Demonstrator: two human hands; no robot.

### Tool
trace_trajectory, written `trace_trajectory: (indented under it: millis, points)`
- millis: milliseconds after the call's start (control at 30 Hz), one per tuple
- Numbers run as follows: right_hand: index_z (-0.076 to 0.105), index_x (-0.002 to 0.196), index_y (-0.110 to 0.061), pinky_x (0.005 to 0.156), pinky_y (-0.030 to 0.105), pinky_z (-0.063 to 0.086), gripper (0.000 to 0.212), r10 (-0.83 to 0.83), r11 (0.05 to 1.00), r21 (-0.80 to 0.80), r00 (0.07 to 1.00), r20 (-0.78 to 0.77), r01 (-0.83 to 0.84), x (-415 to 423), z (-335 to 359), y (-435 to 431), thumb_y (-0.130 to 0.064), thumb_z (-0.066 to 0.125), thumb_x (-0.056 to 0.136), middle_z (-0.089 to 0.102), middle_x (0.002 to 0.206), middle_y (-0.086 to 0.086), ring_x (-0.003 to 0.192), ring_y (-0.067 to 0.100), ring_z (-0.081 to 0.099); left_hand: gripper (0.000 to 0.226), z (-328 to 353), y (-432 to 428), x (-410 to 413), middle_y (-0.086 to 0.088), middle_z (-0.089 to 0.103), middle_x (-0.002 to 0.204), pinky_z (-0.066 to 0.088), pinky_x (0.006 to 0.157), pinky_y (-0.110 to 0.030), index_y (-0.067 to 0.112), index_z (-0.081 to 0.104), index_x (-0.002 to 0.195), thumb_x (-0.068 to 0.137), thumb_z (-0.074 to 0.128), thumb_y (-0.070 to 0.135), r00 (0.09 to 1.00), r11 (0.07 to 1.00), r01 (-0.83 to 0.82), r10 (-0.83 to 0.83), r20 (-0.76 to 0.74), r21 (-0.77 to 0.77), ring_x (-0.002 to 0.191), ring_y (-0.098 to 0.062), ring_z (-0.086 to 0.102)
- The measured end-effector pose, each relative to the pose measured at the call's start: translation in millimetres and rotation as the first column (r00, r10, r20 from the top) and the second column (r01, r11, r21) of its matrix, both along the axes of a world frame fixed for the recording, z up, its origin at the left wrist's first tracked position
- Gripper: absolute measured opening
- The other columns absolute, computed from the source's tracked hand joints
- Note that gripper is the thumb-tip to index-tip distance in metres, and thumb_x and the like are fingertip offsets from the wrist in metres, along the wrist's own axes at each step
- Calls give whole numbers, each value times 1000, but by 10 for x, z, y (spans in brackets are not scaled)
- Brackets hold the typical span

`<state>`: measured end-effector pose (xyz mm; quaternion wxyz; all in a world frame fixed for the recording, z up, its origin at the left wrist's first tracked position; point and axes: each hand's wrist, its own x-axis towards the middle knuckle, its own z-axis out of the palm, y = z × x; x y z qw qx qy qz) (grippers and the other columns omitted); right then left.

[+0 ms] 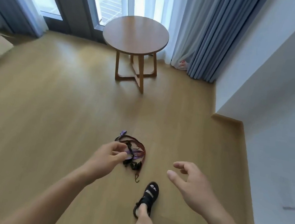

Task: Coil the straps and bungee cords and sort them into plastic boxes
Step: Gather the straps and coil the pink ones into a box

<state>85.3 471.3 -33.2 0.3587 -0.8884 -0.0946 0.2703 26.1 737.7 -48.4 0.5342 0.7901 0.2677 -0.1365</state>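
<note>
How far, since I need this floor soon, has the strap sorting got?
Done: nothing that shows. The straps and cords lie uncoiled in one tangle on the floor.
In hand: the left hand reaches at the tangle, but I cannot tell whether it grips anything. The right hand hovers open beside it.
Left: all the coiling and sorting. No plastic boxes are in view.
</note>
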Motion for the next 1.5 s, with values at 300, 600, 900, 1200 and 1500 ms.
trace_trajectory:
  millis: [300,600,900,1200,1500]
  points:
    - [59,121,-24,92,24,41,36,75,993,-72,973,-218,-92,1444,-1326,752,-44,61,92,55,121,-8,106,7,52,30,-1041,368,1171,6,63,119,49,84,-27,19,61,125,96,58,25,955,986,-166,161,-248,1,98,-8,60]
    - [59,121,-20,88,27,42,35,50,971,-201,931,-361,-130,2142,-3741,1616,-42,57,93,59,118,-3,104,13,54,32,-3347,756,1748,-1,63,116,48,91,-33,15,60,126,95,57,23,876,969,-242,196,-441,-50,99,-16,58]
    - [49,135,-22,93,35,47,50,114,905,-319,883,-455,-281,1903,-6501,2260,-30,61,87,55,127,7,113,26,55,31,-5861,1168,1726,-2,61,100,45,78,-28,12,62,120,89,58,16,812,952,-302,232,-535,-44,83,-16,54]
    - [28,141,-24,85,40,45,78,476,615,-539,816,-328,-575,1619,-7975,2477,-41,73,79,49,128,7,118,31,52,35,-7092,1314,1528,-1,65,111,46,74,-28,17,57,125,90,57,17,812,943,-332,274,-515,-21,77,-14,56]
    - [65,83,-27,65,28,46,7,-1,991,-131,972,-234,-31,1950,-7523,2483,-34,66,84,66,66,-18,72,16,62,57,-6779,1359,1631,8,55,134,44,86,-22,21,47,140,87,64,7,905,964,-253,205,-373,-84,112,-9,57]
